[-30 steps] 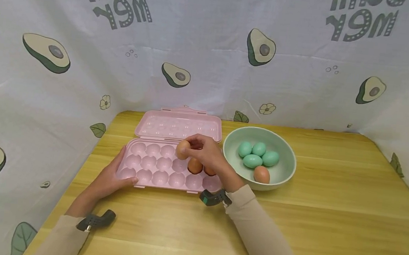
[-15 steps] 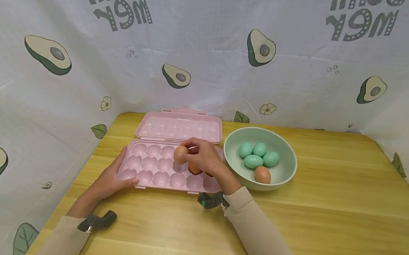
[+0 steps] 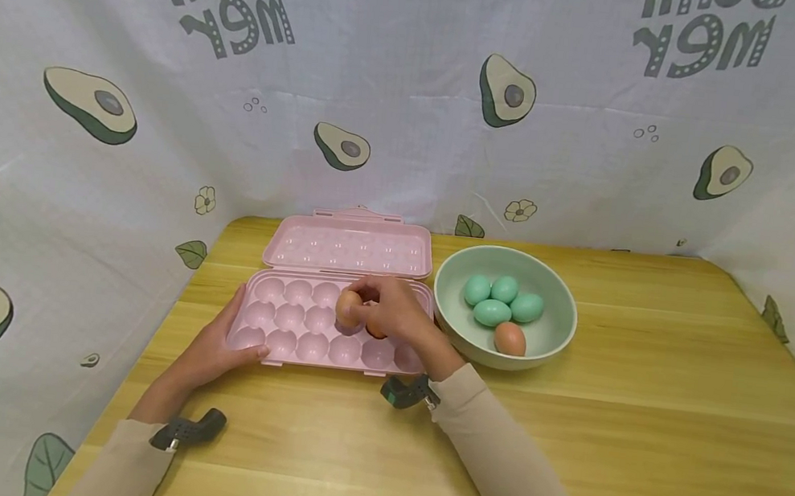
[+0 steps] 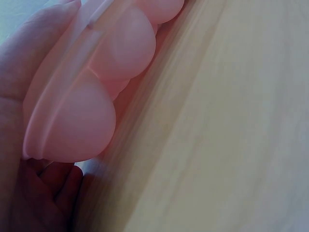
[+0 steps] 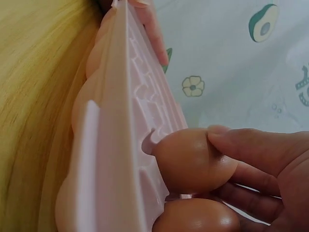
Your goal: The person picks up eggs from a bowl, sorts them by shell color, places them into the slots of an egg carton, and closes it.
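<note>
In the head view, my right hand (image 3: pixel 394 308) pinches a brown egg (image 3: pixel 347 308) between thumb and fingers, at a middle-row cup of the pink egg box (image 3: pixel 313 346). The right wrist view shows the held egg (image 5: pixel 186 162) low at the cups, its bottom partly out of sight. Beside it sits another brown egg (image 5: pixel 195 217), which my right hand partly covers in the head view. My left hand (image 3: pixel 212 346) grips the box's left end. In the left wrist view, its thumb lies along the rim and its fingers curl by the underside (image 4: pixel 79 121).
The box's lid (image 3: pixel 350 245) lies folded back behind it. To the right stands a pale green bowl (image 3: pixel 558 299) with several green eggs (image 3: pixel 491 314) and one brown egg (image 3: pixel 510 339). A printed cloth (image 3: pixel 411 120) hangs behind the wooden table (image 3: pixel 676 439).
My right hand has brought the brown egg from the back row toward me and down to the middle row. The left hand keeps its grip on the box.
</note>
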`<state>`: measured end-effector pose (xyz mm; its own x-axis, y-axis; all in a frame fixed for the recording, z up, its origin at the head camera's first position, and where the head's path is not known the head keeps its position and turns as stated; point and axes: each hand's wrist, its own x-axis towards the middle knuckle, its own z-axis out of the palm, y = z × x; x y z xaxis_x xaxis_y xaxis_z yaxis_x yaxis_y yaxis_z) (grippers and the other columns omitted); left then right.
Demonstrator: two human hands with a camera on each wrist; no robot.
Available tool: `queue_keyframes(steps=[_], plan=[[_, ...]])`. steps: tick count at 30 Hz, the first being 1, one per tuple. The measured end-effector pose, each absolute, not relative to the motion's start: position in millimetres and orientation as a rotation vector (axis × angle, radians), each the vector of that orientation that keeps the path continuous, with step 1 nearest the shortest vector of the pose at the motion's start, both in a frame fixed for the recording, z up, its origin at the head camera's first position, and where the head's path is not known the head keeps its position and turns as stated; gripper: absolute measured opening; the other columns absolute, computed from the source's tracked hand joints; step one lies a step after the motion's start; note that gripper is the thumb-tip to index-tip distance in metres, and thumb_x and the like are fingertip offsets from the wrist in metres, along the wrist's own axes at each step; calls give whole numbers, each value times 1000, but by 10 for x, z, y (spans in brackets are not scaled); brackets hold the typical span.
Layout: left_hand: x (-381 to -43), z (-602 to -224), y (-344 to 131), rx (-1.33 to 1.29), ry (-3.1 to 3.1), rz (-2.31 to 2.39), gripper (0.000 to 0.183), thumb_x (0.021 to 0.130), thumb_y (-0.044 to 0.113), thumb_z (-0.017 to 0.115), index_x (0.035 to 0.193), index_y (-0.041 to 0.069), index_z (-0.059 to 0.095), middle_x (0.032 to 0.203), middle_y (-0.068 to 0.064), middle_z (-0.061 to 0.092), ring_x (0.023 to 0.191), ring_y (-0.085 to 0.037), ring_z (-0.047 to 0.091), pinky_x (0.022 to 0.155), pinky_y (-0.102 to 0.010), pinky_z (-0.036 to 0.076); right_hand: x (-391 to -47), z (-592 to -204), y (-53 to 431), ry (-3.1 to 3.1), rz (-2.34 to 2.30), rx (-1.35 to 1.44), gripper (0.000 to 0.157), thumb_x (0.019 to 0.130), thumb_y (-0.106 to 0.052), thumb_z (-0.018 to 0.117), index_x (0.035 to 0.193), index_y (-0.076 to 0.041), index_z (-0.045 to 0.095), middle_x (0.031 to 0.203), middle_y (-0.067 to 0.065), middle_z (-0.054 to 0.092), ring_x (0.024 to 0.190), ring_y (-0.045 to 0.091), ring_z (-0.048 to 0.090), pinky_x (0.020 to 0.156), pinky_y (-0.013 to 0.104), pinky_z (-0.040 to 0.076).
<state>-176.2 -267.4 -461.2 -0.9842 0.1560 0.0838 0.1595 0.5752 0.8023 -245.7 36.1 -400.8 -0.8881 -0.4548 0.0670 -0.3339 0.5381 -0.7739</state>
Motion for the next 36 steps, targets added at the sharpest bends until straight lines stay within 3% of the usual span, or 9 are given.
queue_keyframes(steps=[25,36], plan=[[-1756,-4616,-2676,-280,-2784,-1416,115,75,31,81,156,11,1,160,-18,12,143,-41,17,111,-62,17,-2449,-4023,319,2681,-1207,-780,28,79,-13,77,106,-7,73,97,1,70,90,15,60,80,26,49],[-1755,-4610,-2675,-279,-2788,-1416,114,76,31,80,156,11,1,160,-17,11,143,-41,17,111,-62,17,-2447,-4019,326,2670,-1205,-751,27,83,-20,75,108,-9,72,100,1,69,93,15,61,82,28,50]])
